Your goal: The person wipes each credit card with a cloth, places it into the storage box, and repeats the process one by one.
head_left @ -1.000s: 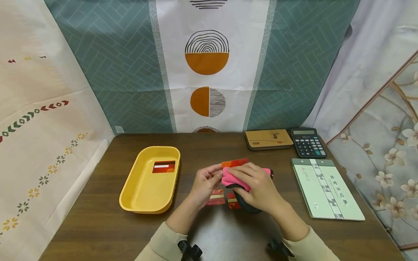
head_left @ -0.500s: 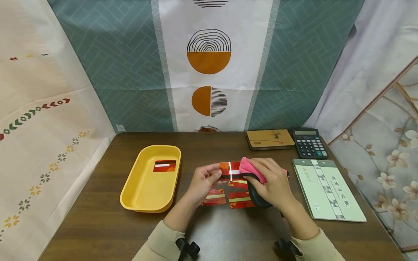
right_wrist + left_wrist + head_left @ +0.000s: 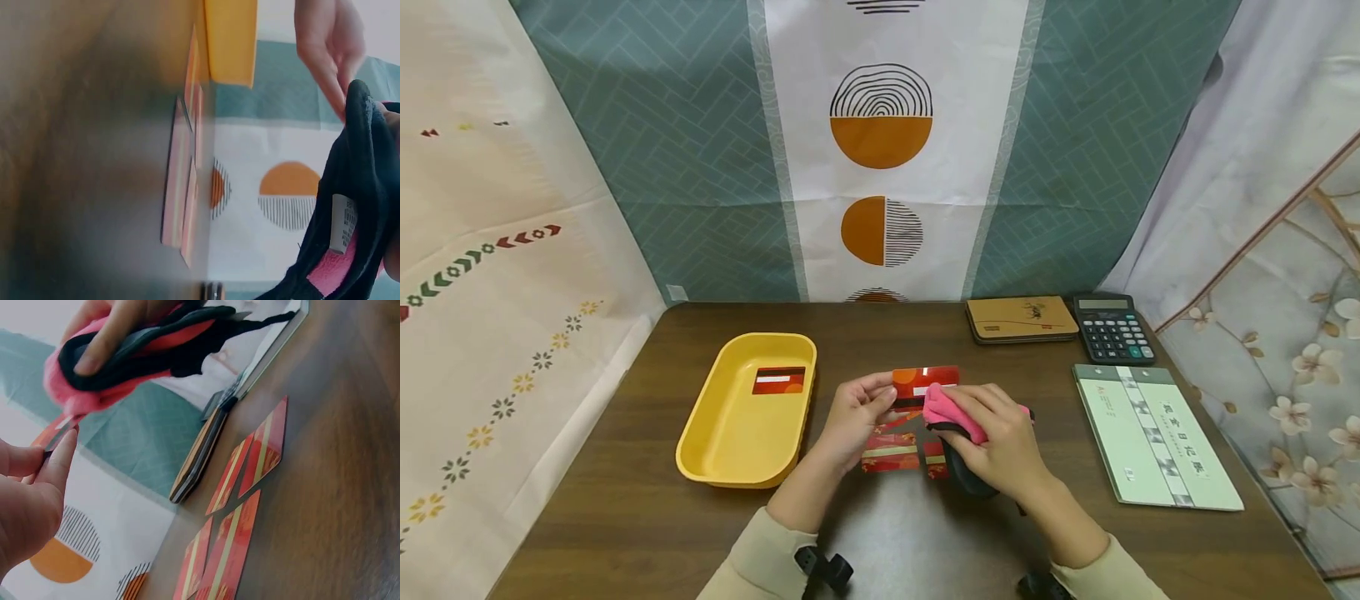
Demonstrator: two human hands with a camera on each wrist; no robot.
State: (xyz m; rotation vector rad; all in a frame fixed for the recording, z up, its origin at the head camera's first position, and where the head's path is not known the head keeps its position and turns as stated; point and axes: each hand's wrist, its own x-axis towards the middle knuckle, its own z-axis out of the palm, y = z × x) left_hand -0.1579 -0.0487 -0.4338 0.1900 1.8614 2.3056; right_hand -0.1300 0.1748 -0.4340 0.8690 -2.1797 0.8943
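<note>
Pinches with the left hand (image 3: pixel 853 417) a red card (image 3: pixel 925 377), between thumb and fingers, raised above the table (image 3: pixel 625 533). Grips with the right hand (image 3: pixel 1000 429) a folded pink cloth (image 3: pixel 943 407), dark on one side, with a white label (image 3: pixel 343 224) on this dark side. Has the cloth over the lower right part of the red card in the head view, seemingly touching it.

Has below the hands four striped cards (image 3: pixel 231 549), flat on the table, close together in two rows. Has to the left a yellow tray (image 3: pixel 733 442), with another card (image 3: pixel 778 381) inside, near the far right corner. Has at the far right a tan book or case (image 3: pixel 1022 319), cannot tell which; just beside it, a calculator (image 3: pixel 1112 329); nearer, a pale green book (image 3: pixel 1157 450).
</note>
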